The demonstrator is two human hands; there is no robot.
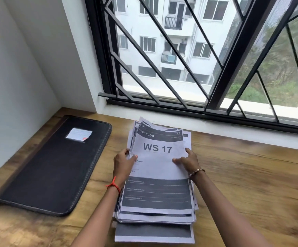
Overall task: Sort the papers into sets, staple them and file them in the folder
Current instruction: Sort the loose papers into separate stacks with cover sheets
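A thick, uneven stack of printed papers lies on the wooden desk in front of me; its top sheet reads "LIVING ROOM" and "WS 17". My left hand grips the stack's left edge, thumb on the top sheet. At the right edge my right hand holds the upper sheets, thumb lying across the top sheet. A black zip folder with a small label window lies shut on the desk to the left of the papers. No stapler is in view.
The wooden desk runs under a barred window along the back. A white wall closes the left side, behind the folder. Bare wood shows to the right of the papers.
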